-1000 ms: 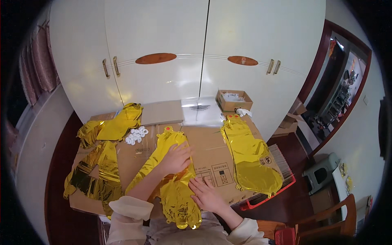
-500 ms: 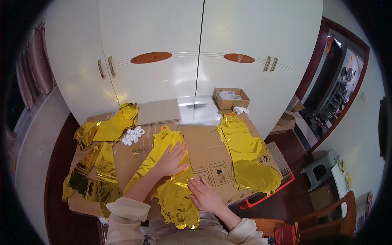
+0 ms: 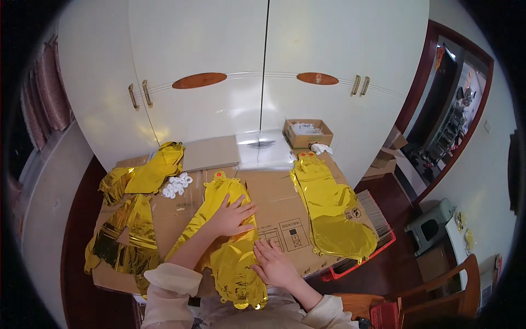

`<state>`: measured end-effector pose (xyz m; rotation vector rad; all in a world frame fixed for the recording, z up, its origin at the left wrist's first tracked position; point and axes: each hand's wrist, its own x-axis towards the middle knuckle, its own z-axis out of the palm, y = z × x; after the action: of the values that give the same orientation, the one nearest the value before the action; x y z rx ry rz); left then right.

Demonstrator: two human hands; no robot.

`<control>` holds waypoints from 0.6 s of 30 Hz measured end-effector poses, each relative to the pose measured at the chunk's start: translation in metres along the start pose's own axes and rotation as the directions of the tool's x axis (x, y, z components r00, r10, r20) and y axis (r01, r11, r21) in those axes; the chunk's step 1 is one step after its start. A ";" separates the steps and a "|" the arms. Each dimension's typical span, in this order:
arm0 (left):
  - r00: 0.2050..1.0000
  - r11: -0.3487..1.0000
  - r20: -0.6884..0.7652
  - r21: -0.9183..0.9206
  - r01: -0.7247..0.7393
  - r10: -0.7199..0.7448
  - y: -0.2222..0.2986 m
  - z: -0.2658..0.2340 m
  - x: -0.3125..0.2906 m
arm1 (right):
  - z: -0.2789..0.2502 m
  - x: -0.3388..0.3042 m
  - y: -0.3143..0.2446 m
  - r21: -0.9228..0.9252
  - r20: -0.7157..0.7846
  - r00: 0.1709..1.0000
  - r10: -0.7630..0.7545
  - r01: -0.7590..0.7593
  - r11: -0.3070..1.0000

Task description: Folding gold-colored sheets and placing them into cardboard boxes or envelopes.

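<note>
Both hands lie flat, fingers spread, on a gold foil balloon (image 3: 230, 241): left hand (image 3: 233, 215) above, right hand (image 3: 272, 264) lower. It lies on flattened cardboard (image 3: 279, 219). Beyond stand white wardrobe doors (image 3: 263, 82); a doorway (image 3: 449, 120) opens right.

The room is evenly and fairly brightly lit, with soft daylight-like light and only faint shadows. Bright glare flashes off the gold foil balloons (image 3: 230, 241) at centre and right, and a soft sheen lies on the white wardrobe doors (image 3: 263, 77). Fisheye bending curves straight edges; the corners fall black. Focus is fair, softer toward the rim.
</note>
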<state>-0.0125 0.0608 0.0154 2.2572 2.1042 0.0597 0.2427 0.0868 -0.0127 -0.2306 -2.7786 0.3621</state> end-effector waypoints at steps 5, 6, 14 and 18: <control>0.994 0.998 -0.106 0.070 0.003 0.004 -0.004 0.012 0.003 | 0.001 0.000 -0.002 -0.048 -0.017 1.000 -0.003 0.002 0.999; 0.994 0.998 -0.109 0.061 0.001 0.006 -0.004 0.012 0.004 | 0.000 0.000 -0.002 -0.053 -0.019 1.000 -0.002 0.001 0.999; 0.990 0.998 -0.128 -0.010 0.060 -0.061 -0.008 0.008 0.018 | -0.003 0.000 -0.004 -0.047 -0.026 1.000 -0.004 0.003 0.999; 0.988 0.991 -0.105 -0.092 0.101 -0.110 -0.024 0.004 0.021 | -0.002 0.001 -0.002 -0.043 -0.021 1.000 -0.010 0.009 0.999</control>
<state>-0.0345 0.0835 0.0100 2.1366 2.2247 0.2702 0.2427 0.0856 -0.0100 -0.2302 -2.7675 0.2965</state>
